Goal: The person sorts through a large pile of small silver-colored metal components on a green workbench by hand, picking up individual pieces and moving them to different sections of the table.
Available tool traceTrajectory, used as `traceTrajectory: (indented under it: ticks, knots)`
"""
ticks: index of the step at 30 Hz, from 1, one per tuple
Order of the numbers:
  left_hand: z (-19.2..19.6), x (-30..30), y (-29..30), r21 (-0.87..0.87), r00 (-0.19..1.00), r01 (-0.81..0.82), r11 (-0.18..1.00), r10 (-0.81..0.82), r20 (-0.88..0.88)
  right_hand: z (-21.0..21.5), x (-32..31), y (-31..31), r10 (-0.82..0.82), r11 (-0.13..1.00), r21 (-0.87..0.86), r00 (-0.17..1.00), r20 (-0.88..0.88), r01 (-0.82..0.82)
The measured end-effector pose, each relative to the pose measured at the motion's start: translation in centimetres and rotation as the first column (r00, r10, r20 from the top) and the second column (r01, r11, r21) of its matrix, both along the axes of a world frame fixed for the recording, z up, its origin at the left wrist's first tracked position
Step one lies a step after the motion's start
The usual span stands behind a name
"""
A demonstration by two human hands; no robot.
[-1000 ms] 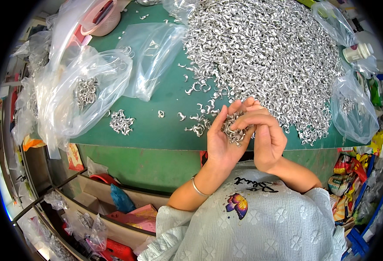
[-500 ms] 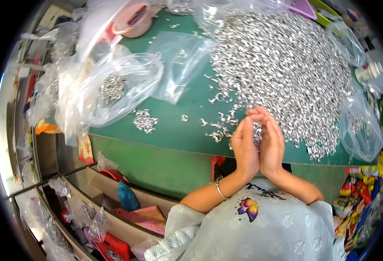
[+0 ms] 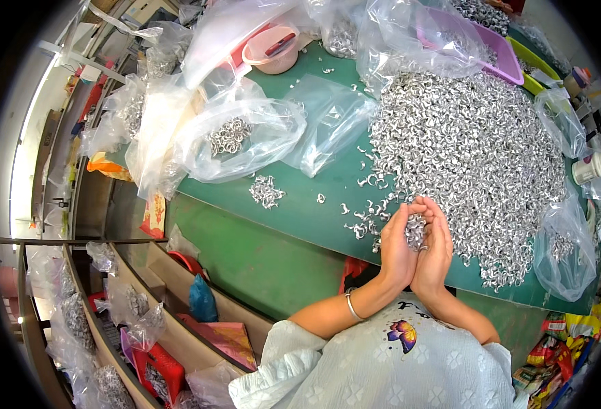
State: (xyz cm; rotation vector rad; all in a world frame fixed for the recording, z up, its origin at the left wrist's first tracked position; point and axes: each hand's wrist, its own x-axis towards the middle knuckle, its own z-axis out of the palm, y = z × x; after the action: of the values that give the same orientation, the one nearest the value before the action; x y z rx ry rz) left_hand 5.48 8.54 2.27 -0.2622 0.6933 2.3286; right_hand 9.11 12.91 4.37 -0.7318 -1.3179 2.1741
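My left hand (image 3: 397, 251) and my right hand (image 3: 437, 253) are cupped together at the table's near edge, palms facing, fingertips meeting at the far end. Between them lies a handful of small curved silver metal pieces (image 3: 415, 233). Just past my hands spreads a large heap of the same kind of pieces (image 3: 474, 157), with a few strays (image 3: 365, 225) off its left side. Farther left sits a small separate pile (image 3: 266, 192). Beyond that pile, a clear plastic bag (image 3: 273, 146) lies with its mouth wide, some pieces inside.
The green table (image 3: 300, 211) carries a flat clear bag (image 3: 328, 129), a pink bowl (image 3: 273, 54), a purple basket (image 3: 505, 58) and a white bottle (image 3: 592, 168). Another clear bag (image 3: 565, 252) hangs by the right edge. Lower left stands a partitioned shelf (image 3: 157, 273) with bagged pieces.
The view has shifted, so the table sits lower and farther right in it. My hands stay cupped together, and more of the metal pieces between them now shows.
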Motion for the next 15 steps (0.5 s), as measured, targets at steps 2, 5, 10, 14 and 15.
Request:
traceTrajectory:
  ticks: [2,5,10,14,15]
  knots:
    - [0.5,0.5,0.2,-0.115,0.986,-0.004,0.993,-0.015,-0.166,-0.4,0.3,0.5,-0.019,1.000,-0.008,1.000,0.012,0.019]
    - [1.4,1.0,0.3,-0.415,0.791,-0.022,0.910,-0.238,-0.564,-1.6,0.7,1.4,-0.032,0.929,-0.370,0.996,-0.085,-0.002]
    - [1.5,2.8,1.0,-0.529,0.546,-0.228,0.818,-0.342,-0.765,-2.4,1.8,2.0,0.003,0.903,-0.423,0.986,-0.167,-0.075]
    - [2.9,3.7,2.2,-0.513,0.376,-0.385,0.767,-0.377,-0.846,-3.0,2.5,2.2,-0.078,0.907,-0.418,0.963,-0.259,-0.039]
    - [3.1,3.9,2.4,-0.499,0.353,-0.407,0.765,-0.372,-0.858,-3.5,2.2,1.8,-0.135,0.884,-0.468,0.953,-0.269,-0.007]
